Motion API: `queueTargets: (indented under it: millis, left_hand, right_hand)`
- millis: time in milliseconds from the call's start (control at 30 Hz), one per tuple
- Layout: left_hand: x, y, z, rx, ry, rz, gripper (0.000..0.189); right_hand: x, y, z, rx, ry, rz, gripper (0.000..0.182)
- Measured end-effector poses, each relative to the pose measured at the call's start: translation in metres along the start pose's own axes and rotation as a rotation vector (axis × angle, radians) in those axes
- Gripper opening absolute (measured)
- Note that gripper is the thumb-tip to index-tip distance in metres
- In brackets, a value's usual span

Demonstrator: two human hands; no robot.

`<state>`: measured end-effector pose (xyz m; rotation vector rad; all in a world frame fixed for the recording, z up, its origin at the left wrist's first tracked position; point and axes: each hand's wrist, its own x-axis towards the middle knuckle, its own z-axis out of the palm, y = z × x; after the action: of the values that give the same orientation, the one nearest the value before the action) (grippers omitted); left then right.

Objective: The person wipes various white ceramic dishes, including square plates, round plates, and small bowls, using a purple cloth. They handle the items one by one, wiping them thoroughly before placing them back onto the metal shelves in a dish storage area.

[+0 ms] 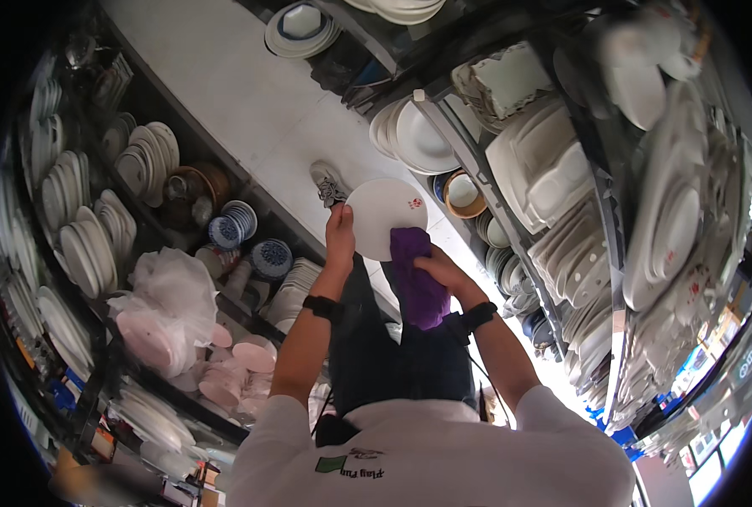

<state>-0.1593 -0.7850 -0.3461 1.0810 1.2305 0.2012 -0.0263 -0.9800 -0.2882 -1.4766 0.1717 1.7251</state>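
Observation:
A round white plate [379, 212] with a small red mark near its right edge is held up in front of me, above the floor. My left hand [340, 234] grips the plate's left rim, thumb on its face. My right hand [442, 269] is closed on a purple cloth [417, 279], whose upper end lies against the plate's lower right part. The rest of the cloth hangs down below the hand. The fingers behind the cloth are hidden.
Shelves of stacked white plates [425, 136] and rectangular dishes [540, 171] line the right. Along the left stand more plates [138, 161], blue-patterned bowls [226, 232], pink dishes [144, 342] and clear plastic wrapping [173, 285]. A pale tiled floor [224, 82] runs between the shelves.

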Motion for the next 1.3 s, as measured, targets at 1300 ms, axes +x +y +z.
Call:
queueTargets:
  millis: [1300]
  left_hand:
    - [0.341, -0.161, 0.208, 0.837, -0.372, 0.446, 0.013]
  right_hand:
    - [0.366, 0.117, -0.304, 0.149, 0.410, 0.035, 0.062]
